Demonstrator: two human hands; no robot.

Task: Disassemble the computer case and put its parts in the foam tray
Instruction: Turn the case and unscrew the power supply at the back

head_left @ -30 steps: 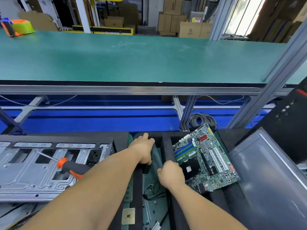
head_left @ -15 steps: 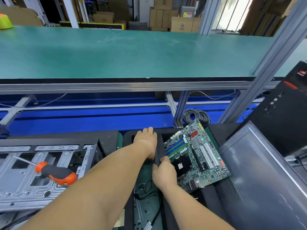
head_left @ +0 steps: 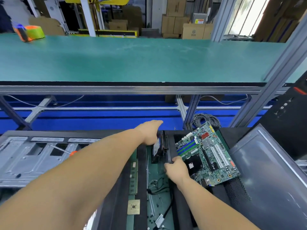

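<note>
Hard drive (head_left: 159, 146) now upright in foam tray (head_left: 172, 146), L hand (head_left: 149, 133) gripping.

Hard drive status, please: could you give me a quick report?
Left hand holds hard drive on edge in foam tray slot. Right hand grips divider. Nothing blocking.

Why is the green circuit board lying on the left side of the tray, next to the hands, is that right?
Not quite. In the head view the green circuit board lies on the right side of the foam tray, next to the right hand.
</note>
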